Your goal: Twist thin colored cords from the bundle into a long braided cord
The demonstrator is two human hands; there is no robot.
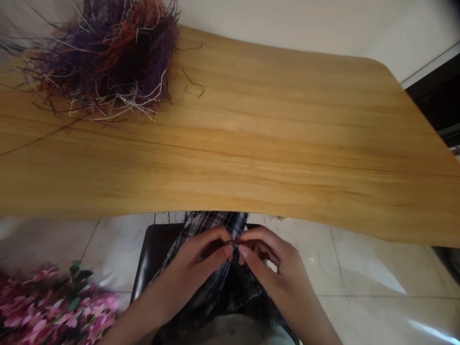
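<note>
Over my lap, in front of the table edge, both hands meet with the fingertips almost touching. Thumb and forefinger of my left hand (pixel 201 261) are pinched together, with a tiny dark bit showing at their tips. My right hand (pixel 275 256) is closed in a similar pinch right beside it. What lies between the fingertips is too small to name. Below the hands is dark plaid cloth (pixel 212 220) across my lap. A heap of tangled purple, orange and white strands (pixel 91 57) lies on the table at the upper left, apart from both hands.
The wooden table (pixel 287 129) spans the view ahead, its front edge just beyond my hands. One loose dark strand (pixel 194 84) lies near the heap. Pink flowers (pixel 53 311) stand at lower left. A dark seat (pixel 143 258) is under me, on a tiled floor (pixel 359 278).
</note>
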